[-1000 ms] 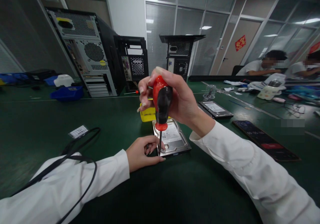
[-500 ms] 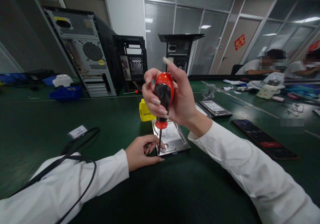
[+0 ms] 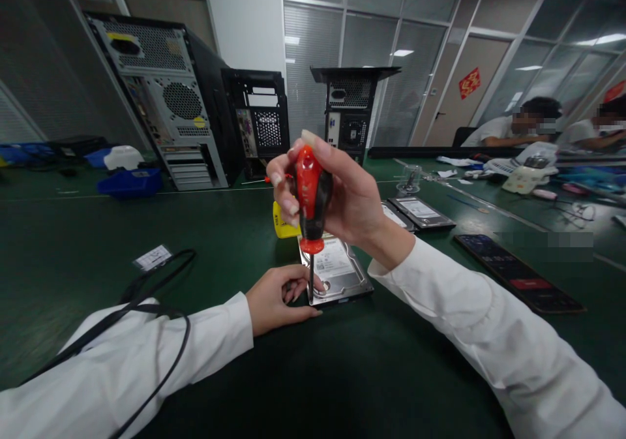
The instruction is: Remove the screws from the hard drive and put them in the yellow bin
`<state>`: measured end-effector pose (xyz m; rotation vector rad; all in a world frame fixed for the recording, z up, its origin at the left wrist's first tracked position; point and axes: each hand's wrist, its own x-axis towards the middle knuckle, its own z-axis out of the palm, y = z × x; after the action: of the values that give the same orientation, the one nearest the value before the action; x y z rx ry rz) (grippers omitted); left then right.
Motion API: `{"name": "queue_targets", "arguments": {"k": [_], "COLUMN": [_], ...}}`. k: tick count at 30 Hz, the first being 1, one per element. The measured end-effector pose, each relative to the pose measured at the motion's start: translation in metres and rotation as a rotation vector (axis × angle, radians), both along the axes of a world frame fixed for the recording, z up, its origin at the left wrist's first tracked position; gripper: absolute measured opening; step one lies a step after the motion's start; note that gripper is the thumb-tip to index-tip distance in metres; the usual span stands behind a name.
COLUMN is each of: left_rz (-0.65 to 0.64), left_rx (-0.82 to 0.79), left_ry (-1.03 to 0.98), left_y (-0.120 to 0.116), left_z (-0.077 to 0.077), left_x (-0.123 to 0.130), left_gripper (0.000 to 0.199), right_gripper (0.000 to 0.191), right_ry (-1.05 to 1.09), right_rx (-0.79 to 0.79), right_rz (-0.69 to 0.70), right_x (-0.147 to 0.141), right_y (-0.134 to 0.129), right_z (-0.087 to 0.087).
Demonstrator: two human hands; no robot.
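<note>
My right hand (image 3: pixel 342 194) is closed around the red and black handle of a screwdriver (image 3: pixel 312 207). The shaft points straight down, its tip at the near left corner of a silver hard drive (image 3: pixel 337 269) lying flat on the table. My left hand (image 3: pixel 278 299) grips that same corner of the drive, thumb at the near edge and fingers curled over the left side and top, close beside the shaft. The screw under the tip is too small to make out. Behind the drive stands a yellow object (image 3: pixel 283 224), partly hidden by my right hand.
More hard drives (image 3: pixel 423 212) lie behind to the right, near a clear cup (image 3: pixel 409 178). A phone (image 3: pixel 513 269) rests at right. Computer cases (image 3: pixel 205 100) line the back. A blue tray (image 3: pixel 130 183) and a black cable (image 3: pixel 161 308) are at left. Two people sit far right.
The screwdriver handle has turned in my right hand, showing more red on its face. My right fingers and thumb have shifted slightly left. My left hand and the hard drive stay put.
</note>
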<state>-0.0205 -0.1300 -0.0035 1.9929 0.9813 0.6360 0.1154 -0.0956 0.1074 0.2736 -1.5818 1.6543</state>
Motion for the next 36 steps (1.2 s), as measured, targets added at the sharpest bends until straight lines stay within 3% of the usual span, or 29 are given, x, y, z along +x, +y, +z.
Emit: {"name": "queue_targets", "arguments": {"k": [3, 8, 13, 21, 29, 33, 36], "left_rz": [-0.001, 0.0, 0.007, 0.013, 0.022, 0.025, 0.024], "left_rx": [-0.005, -0.006, 0.001, -0.011, -0.016, -0.027, -0.02], "left_ry": [-0.003, -0.007, -0.001, -0.007, 0.0, -0.005, -0.011], "left_y": [0.0005, 0.0011, -0.0005, -0.0014, -0.0012, -0.002, -0.0026], "left_z": [-0.0017, -0.003, 0.0003, 0.0022, 0.0012, 0.002, 0.0027], "left_x": [0.0001, 0.0002, 0.0006, 0.0014, 0.0015, 0.0021, 0.0024], "left_gripper": [0.028, 0.029, 0.028, 0.028, 0.028, 0.028, 0.027], "right_gripper": [0.03, 0.019, 0.044, 0.036, 0.025, 0.024, 0.027], "right_ry": [-0.017, -0.016, -0.021, 0.004, 0.04, 0.033, 0.025], "right_rx": [0.058, -0.033, -0.017, -0.071, 0.036, -0.008, -0.013], "right_rz": [0.018, 0.032, 0.001, 0.045, 0.015, 0.077, 0.037], "right_x": [-0.0011, -0.0006, 0.0014, 0.0012, -0.0008, -0.0021, -0.0025], "right_y": [-0.0006, -0.0033, -0.0033, 0.0037, 0.0005, 0.0008, 0.0004], "right_z": [0.0, 0.001, 0.0016, -0.0007, -0.0002, -0.0013, -0.0008]}}
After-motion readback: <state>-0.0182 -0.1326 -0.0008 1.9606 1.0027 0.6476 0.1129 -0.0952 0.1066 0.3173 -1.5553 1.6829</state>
